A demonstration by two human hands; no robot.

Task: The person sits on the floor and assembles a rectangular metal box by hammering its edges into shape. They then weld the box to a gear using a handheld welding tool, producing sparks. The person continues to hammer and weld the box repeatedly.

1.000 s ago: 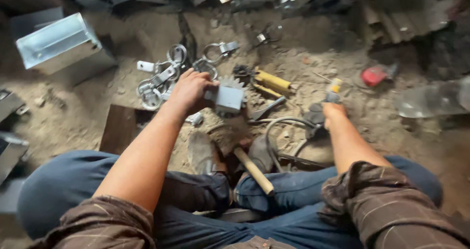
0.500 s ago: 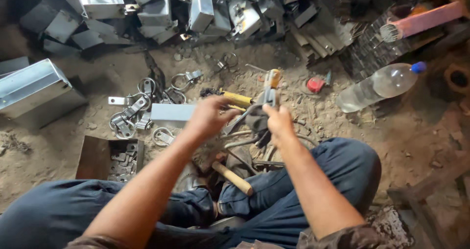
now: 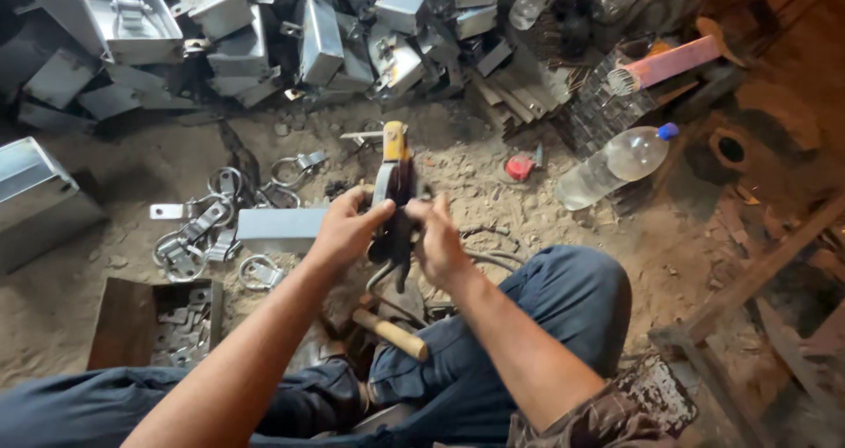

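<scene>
Both forearms are reaching forward from the bottom edge, bare from the rolled sleeves down, and converging above the bent knees. The left hand point(image 3: 345, 230) is curling its fingers around the yellow-handled tool point(image 3: 393, 179), thumb on top. The right hand point(image 3: 437, 241) is gripping the same tool from the opposite side, knuckles facing up, just beside the left.

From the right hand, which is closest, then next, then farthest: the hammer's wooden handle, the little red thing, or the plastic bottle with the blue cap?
Measured from the right hand in the head view:
1. Wooden hammer handle, just below the hand, between the legs.
2. Small red thing, up and to the right on the dirt.
3. Plastic bottle, farther right, lying on its side.
</scene>
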